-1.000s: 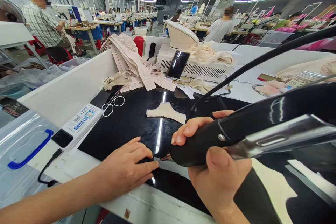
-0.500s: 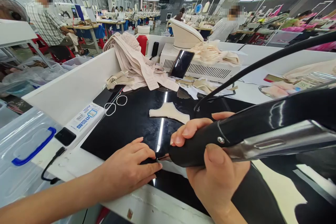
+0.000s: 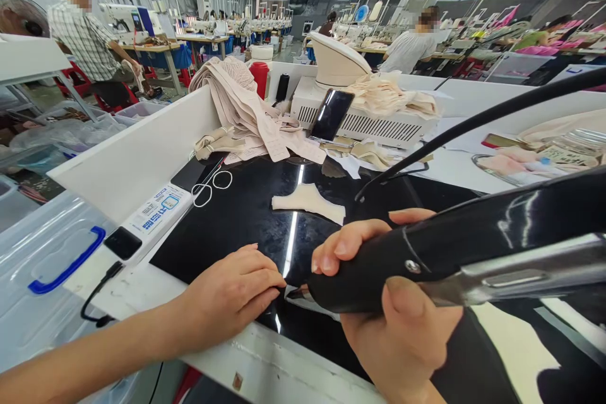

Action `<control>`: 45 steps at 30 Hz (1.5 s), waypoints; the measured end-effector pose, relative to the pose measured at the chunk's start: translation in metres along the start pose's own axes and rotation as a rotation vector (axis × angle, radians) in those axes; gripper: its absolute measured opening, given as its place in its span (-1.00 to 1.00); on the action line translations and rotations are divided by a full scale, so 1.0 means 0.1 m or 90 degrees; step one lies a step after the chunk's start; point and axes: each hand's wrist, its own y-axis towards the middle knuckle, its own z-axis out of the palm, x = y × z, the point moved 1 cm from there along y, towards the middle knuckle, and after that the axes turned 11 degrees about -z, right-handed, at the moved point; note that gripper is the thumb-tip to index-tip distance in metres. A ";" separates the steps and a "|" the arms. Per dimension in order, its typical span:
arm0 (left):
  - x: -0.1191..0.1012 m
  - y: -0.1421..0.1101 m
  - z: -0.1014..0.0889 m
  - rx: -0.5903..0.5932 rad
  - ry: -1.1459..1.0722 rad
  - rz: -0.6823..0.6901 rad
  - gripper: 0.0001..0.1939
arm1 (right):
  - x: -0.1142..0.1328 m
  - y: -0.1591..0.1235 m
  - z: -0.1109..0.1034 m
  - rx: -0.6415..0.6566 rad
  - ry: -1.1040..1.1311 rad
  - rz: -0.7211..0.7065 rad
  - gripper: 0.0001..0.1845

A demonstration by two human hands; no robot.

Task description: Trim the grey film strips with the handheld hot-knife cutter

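Lever tool (image 3: 369, 268), black and thick-barrelled, is clasped in the right hand (image 3: 402, 325) over the glossy mat (image 3: 227, 227); likely heavy, rigid, smooth, best held round its barrel; whether the left hand (image 3: 231, 297) grips anything, I cannot tell

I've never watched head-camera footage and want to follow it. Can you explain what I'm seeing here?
There's no robot: a person works bare-handed, and every picture comes from the camera on their head, looking forward and down. Their right hand grips a thick black tool with a metal lever alongside. Their left hand is near the tool's tip; whether it pinches anything, I can't tell. On the glossy black surface lies a cream cut piece. Beyond are pale strips and a dark phone.
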 end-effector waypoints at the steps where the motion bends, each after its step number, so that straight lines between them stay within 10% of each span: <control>1: 0.00 0.00 0.00 0.002 0.002 0.000 -0.78 | -0.01 -0.01 0.00 0.001 -0.002 0.004 -0.64; 22: -0.04 0.37 -0.12 0.150 0.029 0.159 -0.84 | 0.29 0.17 -0.27 -0.098 -0.072 -0.018 -0.56; 29: -0.06 0.59 -0.07 0.306 0.015 0.139 -0.49 | 0.22 0.07 -0.29 -0.047 -0.066 -0.023 -0.63; 45: 0.04 0.62 -0.13 0.345 0.015 0.133 -0.36 | 0.07 0.06 -0.17 -0.059 -0.034 -0.038 -0.61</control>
